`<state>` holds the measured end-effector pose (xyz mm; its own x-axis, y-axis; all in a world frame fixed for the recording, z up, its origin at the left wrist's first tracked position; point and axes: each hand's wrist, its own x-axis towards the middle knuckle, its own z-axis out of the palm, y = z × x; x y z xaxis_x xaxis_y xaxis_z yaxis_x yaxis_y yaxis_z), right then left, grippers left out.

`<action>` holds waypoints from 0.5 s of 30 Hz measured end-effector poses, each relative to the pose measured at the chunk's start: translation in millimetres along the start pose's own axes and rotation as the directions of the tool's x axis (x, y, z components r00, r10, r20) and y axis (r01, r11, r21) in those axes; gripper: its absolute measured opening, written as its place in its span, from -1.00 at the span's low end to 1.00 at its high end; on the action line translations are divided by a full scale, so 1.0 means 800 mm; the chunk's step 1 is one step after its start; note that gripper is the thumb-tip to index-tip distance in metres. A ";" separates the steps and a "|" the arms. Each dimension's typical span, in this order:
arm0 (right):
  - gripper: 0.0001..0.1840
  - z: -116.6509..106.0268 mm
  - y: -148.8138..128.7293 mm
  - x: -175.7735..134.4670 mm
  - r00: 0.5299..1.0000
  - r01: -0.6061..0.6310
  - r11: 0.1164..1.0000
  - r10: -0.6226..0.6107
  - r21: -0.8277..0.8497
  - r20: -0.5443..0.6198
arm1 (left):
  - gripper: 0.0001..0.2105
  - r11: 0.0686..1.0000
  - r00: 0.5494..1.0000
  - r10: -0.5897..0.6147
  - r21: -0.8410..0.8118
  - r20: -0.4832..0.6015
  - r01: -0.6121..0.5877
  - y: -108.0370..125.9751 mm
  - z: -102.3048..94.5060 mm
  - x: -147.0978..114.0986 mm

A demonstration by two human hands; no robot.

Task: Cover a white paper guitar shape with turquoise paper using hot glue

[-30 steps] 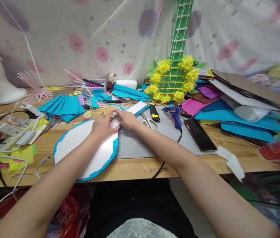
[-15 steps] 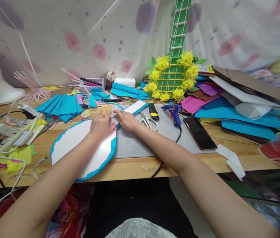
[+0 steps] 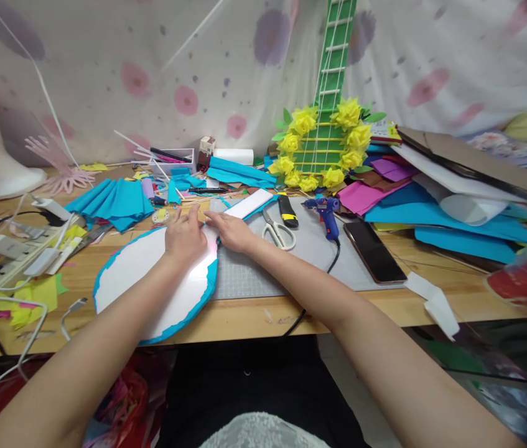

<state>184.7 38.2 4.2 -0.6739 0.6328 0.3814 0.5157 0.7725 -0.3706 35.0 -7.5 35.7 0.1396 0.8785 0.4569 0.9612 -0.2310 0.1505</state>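
A guitar-shaped white board lies face up, its rounded body edged with blue crepe paper. Its narrow white neck reaches up to the right, also trimmed in blue. Where body and neck meet, my left hand rests on the board, fingers bent over the far edge. Beside it my right hand has its fingers pressed together at the same joint, close to the left fingertips. What lies under the fingertips is hidden.
Scissors, a utility knife, a blue glue gun and a phone lie on or over the grey cutting mat. Behind stands a green guitar model with yellow flowers. Cables and a power strip crowd the left.
Both hands have shifted slightly left along the joint, and more of the white neck shows. My left fingers are bent closer together. The board has barely moved.
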 end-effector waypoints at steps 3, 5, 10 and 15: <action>-0.44 -0.006 -0.002 -0.004 1.000 -0.013 1.000 0.013 0.022 0.004 | -0.45 1.000 1.000 -0.002 -0.011 0.005 0.002 0.000 0.000 0.000; -0.40 -0.014 -0.004 -0.006 0.999 -0.033 0.997 0.033 0.068 -0.002 | -0.50 1.000 1.000 -0.009 -0.009 0.008 0.009 0.001 -0.001 -0.001; -0.28 -0.042 -0.002 -0.018 0.972 -0.165 0.983 0.176 0.078 -0.159 | -0.56 1.000 0.999 -0.015 -0.002 0.045 0.016 0.004 -0.012 0.004; -0.35 -0.053 0.013 -0.038 0.935 -0.304 0.951 0.289 -0.047 -0.205 | -0.49 0.982 0.950 -0.011 -0.178 0.313 0.070 0.017 -0.014 0.035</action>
<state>233.3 29.2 24.8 -0.3727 0.8257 0.4236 0.7207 0.5451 -0.4284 49.3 9.3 60.8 0.1964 0.9677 0.1581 0.9109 -0.2397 0.3359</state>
